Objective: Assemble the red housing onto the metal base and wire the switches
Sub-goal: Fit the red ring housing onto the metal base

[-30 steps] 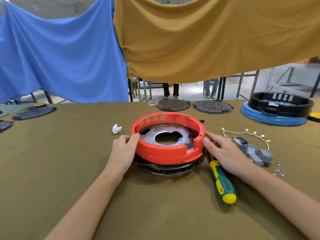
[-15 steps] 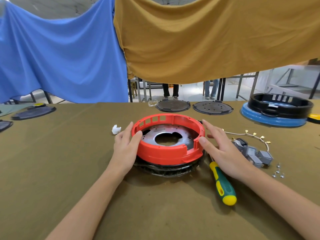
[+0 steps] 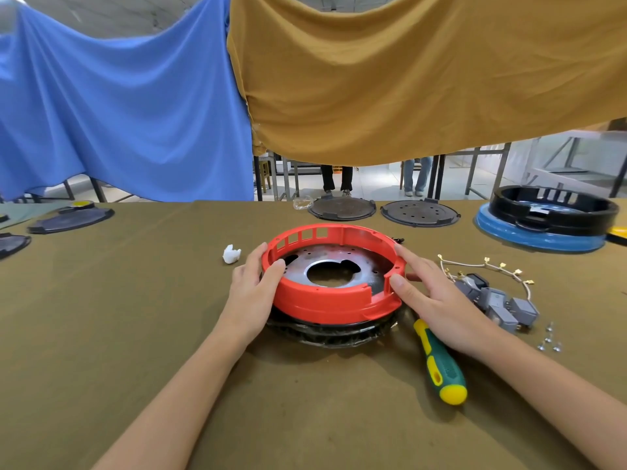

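The red housing (image 3: 334, 293) sits on the metal base (image 3: 330, 268), between the two hands. The left hand (image 3: 252, 293) holds its left wall, thumb hooked over the rim. The right hand (image 3: 437, 300) rests fingers nearly straight against the right wall. Seating appears nearly complete; whether the housing is fully home cannot be told. Fastening and wiring appear not yet begun: the switches (image 3: 498, 305) with their wire harness (image 3: 488, 266) lie just beyond the right hand, the screws (image 3: 549, 339) further right, the screwdriver (image 3: 439, 362) below it.
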Tool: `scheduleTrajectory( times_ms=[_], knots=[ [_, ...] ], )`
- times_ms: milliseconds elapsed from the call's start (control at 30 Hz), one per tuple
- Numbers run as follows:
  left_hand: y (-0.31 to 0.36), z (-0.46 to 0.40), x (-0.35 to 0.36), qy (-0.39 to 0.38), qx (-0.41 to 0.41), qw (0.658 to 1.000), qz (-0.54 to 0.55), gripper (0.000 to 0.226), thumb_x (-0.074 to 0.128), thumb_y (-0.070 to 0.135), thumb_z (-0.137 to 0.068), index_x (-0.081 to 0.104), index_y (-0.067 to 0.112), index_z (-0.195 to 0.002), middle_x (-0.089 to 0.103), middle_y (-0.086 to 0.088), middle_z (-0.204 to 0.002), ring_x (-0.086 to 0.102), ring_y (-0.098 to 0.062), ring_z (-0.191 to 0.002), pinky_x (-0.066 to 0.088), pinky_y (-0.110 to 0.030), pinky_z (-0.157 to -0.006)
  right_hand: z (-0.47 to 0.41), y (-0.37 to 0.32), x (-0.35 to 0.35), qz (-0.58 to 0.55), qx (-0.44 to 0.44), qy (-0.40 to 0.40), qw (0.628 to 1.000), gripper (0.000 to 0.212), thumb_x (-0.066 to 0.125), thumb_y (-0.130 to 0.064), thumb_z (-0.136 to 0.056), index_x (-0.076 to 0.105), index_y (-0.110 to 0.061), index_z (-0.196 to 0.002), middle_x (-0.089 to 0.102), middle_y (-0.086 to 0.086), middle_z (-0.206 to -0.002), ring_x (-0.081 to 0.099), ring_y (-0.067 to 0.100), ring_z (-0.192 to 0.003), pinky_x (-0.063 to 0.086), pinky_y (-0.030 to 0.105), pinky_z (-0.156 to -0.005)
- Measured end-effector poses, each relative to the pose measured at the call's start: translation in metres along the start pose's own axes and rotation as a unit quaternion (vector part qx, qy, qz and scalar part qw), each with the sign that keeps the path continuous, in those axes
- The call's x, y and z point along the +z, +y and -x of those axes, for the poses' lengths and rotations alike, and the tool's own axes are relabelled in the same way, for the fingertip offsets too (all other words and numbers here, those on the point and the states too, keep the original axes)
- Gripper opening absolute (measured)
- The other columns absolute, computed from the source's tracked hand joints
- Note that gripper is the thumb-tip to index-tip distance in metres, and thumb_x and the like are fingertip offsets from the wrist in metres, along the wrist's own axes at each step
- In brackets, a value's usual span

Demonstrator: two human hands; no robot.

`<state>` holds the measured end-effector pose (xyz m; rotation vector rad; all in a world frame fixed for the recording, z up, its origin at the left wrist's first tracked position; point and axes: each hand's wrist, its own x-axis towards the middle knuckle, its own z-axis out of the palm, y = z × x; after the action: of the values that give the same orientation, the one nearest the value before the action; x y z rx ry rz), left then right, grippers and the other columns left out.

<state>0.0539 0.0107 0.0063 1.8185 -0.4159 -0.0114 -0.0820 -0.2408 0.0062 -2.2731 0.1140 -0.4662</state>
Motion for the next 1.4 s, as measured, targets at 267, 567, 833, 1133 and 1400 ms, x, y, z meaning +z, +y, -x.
scheduleTrajectory(
  times_ms=[267, 567, 833, 1133, 1400],
  knots=[
    [0.000, -0.001, -0.001, 0.009, -0.021, 0.999, 0.028, 0.082, 0.043, 0.071, -0.074, 0.027, 0.048, -0.152, 0.032, 0.003, -0.152, 0.035, -0.013, -0.140, 0.023, -0.035, -0.119, 0.001, -0.005, 0.000, -0.040, 0.014, 0.019, 0.999, 0.073, 0.036, -0.069, -0.089, 0.012, -0.048, -0.154, 0.030, -0.012, -0.155, 0.038, 0.001, -0.130, 0.034, 0.025, -0.102],
    [-0.002, -0.003, -0.001, -0.001, -0.015, 1.000, 0.023, 0.085, 0.045, 0.066, -0.068, 0.038, 0.040, -0.148, 0.048, -0.001, -0.142, 0.046, -0.015, -0.134, 0.031, -0.042, -0.118, 0.001, -0.001, 0.000, -0.013, 0.018, -0.015, 1.000, 0.068, 0.033, -0.066, -0.094, 0.015, -0.043, -0.155, 0.035, -0.014, -0.151, 0.040, 0.000, -0.131, 0.034, 0.027, -0.109],
    [-0.001, -0.003, -0.001, 0.024, -0.033, 0.998, 0.041, 0.090, 0.042, 0.073, -0.073, 0.022, 0.040, -0.155, 0.036, 0.012, -0.143, 0.035, -0.013, -0.140, 0.026, -0.031, -0.108, 0.000, -0.003, -0.002, -0.072, 0.060, 0.009, 0.996, 0.081, 0.033, -0.076, -0.084, 0.005, -0.048, -0.154, 0.035, -0.026, -0.140, 0.036, -0.001, -0.128, 0.030, 0.026, -0.105],
    [-0.009, -0.005, -0.003, -0.009, -0.111, 0.994, 0.023, 0.084, 0.040, 0.085, -0.064, 0.046, 0.049, -0.139, 0.053, 0.005, -0.142, 0.044, -0.018, -0.137, 0.031, -0.046, -0.118, -0.029, -0.017, -0.007, -0.099, 0.166, 0.010, 0.981, 0.054, 0.033, -0.057, -0.101, 0.069, -0.019, -0.111, 0.067, -0.003, -0.117, 0.058, 0.013, -0.115, 0.043, 0.033, -0.098],
    [0.010, 0.000, -0.002, -0.047, 0.034, 0.977, 0.205, 0.050, 0.058, 0.044, -0.084, 0.056, 0.044, -0.134, 0.061, 0.009, -0.137, 0.059, -0.016, -0.127, 0.044, -0.043, -0.107, -0.020, -0.035, -0.005, -0.178, 0.035, 0.108, 0.978, 0.037, 0.036, -0.020, -0.107, 0.071, -0.008, -0.106, 0.076, 0.004, -0.098, 0.067, 0.011, -0.097, 0.050, 0.022, -0.092]
  ],
)
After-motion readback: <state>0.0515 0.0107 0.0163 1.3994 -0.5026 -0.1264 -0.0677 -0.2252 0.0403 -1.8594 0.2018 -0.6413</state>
